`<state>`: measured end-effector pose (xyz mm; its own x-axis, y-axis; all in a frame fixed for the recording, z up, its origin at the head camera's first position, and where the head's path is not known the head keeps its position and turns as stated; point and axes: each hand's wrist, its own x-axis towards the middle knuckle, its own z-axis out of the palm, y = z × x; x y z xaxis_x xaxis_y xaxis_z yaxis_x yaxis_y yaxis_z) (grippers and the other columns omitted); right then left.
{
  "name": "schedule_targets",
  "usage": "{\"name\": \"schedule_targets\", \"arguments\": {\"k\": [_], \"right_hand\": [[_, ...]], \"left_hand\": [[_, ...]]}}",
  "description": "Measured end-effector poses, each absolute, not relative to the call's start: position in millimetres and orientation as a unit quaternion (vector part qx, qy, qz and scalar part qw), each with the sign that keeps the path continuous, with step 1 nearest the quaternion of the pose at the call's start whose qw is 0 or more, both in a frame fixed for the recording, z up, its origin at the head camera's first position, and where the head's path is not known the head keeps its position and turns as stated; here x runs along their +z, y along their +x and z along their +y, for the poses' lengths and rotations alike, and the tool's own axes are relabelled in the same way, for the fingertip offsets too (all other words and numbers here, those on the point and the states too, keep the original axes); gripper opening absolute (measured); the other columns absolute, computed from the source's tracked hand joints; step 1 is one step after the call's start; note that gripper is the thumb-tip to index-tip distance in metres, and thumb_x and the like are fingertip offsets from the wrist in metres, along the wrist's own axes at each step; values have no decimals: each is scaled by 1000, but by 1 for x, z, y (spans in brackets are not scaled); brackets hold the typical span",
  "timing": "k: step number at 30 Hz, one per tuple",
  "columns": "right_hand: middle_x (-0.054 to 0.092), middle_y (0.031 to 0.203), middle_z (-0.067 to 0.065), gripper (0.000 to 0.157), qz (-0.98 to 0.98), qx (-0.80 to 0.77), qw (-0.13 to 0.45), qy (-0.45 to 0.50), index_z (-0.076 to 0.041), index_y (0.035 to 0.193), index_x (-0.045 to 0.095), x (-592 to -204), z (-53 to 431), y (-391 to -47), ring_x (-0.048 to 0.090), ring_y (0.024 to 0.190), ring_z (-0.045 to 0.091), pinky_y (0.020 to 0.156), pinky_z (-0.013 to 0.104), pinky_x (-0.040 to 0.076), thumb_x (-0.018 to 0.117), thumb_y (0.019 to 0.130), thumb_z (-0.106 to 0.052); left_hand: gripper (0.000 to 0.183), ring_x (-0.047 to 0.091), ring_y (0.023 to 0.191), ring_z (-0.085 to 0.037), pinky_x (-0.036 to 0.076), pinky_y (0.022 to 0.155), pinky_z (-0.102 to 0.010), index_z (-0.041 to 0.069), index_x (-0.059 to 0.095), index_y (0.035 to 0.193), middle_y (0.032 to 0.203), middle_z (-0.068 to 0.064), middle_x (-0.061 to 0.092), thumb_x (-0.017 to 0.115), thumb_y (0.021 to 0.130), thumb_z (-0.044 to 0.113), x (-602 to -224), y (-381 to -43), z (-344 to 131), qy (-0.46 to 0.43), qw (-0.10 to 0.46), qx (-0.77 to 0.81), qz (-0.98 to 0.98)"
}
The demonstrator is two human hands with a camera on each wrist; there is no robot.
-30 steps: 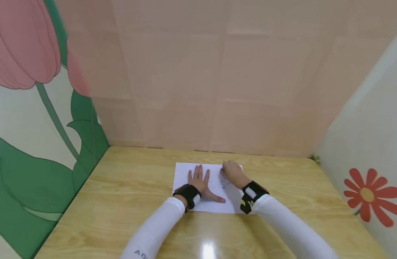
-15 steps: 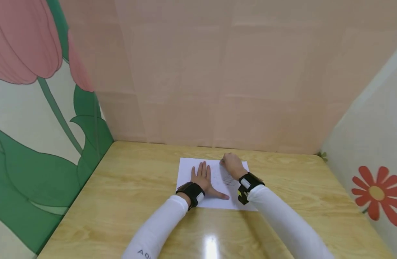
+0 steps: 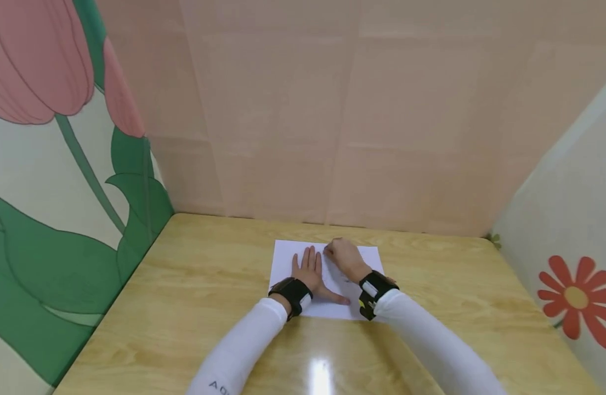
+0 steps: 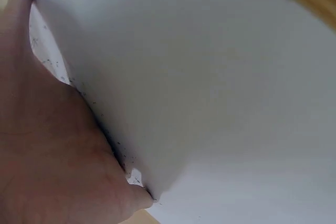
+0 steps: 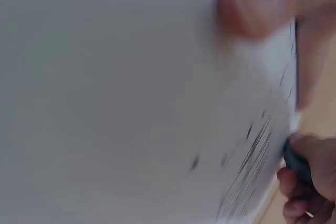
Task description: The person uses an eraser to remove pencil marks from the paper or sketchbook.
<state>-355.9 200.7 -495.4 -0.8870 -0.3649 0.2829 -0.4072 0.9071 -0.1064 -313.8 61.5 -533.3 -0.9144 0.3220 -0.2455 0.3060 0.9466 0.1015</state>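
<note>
A white sheet of paper (image 3: pixel 282 255) lies on the wooden table. My left hand (image 3: pixel 307 278) rests flat on it, fingers spread and thumb stretched to the right. Close beside those fingers, my right hand (image 3: pixel 347 259) is curled near the sheet's far edge. In the right wrist view it pinches a small dark block (image 5: pixel 297 165) that looks like an eraser, pressed to the paper. Dark streaks (image 5: pixel 254 153) and specks mark the sheet there. Blurred at the top of that view is the left thumb (image 5: pixel 252 11). Specks also lie beside the left hand (image 4: pixel 58 145) in the left wrist view.
The wooden table (image 3: pixel 204 274) spreads around the sheet on every side. A pinkish-beige covered wall (image 3: pixel 283 120) rises behind its far edge. Painted walls stand at both sides, with a tulip (image 3: pixel 41 60) on the left and a red flower (image 3: pixel 576 297) on the right.
My right hand has moved left over the paper, nearer to the left fingers. The left hand holds its place on the sheet. Earlier, the whole head view shifted slightly.
</note>
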Motion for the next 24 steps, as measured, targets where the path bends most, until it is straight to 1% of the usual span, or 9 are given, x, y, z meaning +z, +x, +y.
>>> {"name": "schedule_targets", "arguments": {"k": [4, 8, 10, 14, 17, 20, 23, 24], "right_hand": [[76, 84, 13, 13, -980, 75, 125, 138, -3, 84, 78, -492, 202, -356, 74, 82, 31, 70, 45, 60, 75, 93, -11], [78, 92, 14, 14, -981, 96, 102, 136, -2, 93, 79, -485, 217, -349, 75, 88, 32, 75, 46, 61, 72, 96, -14], [77, 94, 15, 14, -980, 112, 108, 126, -2, 96, 79, -481, 232, -345, 74, 91, 34, 78, 48, 60, 71, 97, -12], [74, 90, 16, 10, -979, 116, 129, 107, -2, 90, 78, -479, 265, -339, 71, 90, 36, 77, 51, 57, 69, 94, -4], [75, 90, 15, 8, -981, 117, 113, 110, -3, 92, 80, -482, 280, -337, 71, 91, 36, 79, 51, 57, 72, 92, -2], [77, 94, 15, 11, -981, 127, 93, 116, -3, 100, 81, -487, 282, -336, 73, 93, 35, 82, 50, 59, 76, 91, -5], [75, 91, 14, 13, -982, 123, 80, 118, -3, 102, 81, -494, 278, -335, 73, 91, 33, 79, 47, 60, 76, 91, -8], [74, 90, 14, 14, -983, 119, 79, 118, -3, 103, 81, -496, 277, -335, 73, 90, 32, 78, 46, 60, 76, 91, -8]], "left_hand": [[155, -6, 162, -22, 5, 130, -51, 14, -1, 165, 174, -8, -7, 53, 53, 106, -534, -314, 66, 164, 114, 33, 979], [156, -8, 161, -22, 5, 130, -52, 15, -4, 165, 173, -7, -11, 54, 51, 106, -535, -311, 68, 167, 138, 35, 976], [157, -9, 161, -22, 4, 130, -53, 14, -4, 165, 173, -8, -12, 54, 51, 106, -537, -310, 68, 167, 142, 38, 975], [158, -9, 161, -24, 3, 129, -54, 14, -5, 165, 173, -10, -13, 54, 50, 106, -539, -311, 64, 163, 135, 41, 977], [157, -11, 161, -26, 1, 129, -55, 13, -6, 164, 172, -12, -14, 55, 53, 105, -539, -315, 58, 168, 128, 55, 976], [152, -11, 161, -28, 0, 129, -57, 12, -5, 165, 172, -15, -13, 54, 58, 103, -535, -316, 47, 179, 125, 68, 974], [144, -11, 161, -29, 0, 129, -55, 11, -2, 165, 172, -16, -12, 51, 65, 100, -527, -313, 34, 194, 144, 69, 968], [142, -9, 161, -30, 1, 129, -55, 10, 0, 165, 172, -17, -10, 53, 67, 98, -522, -311, 30, 197, 150, 71, 966]]}}
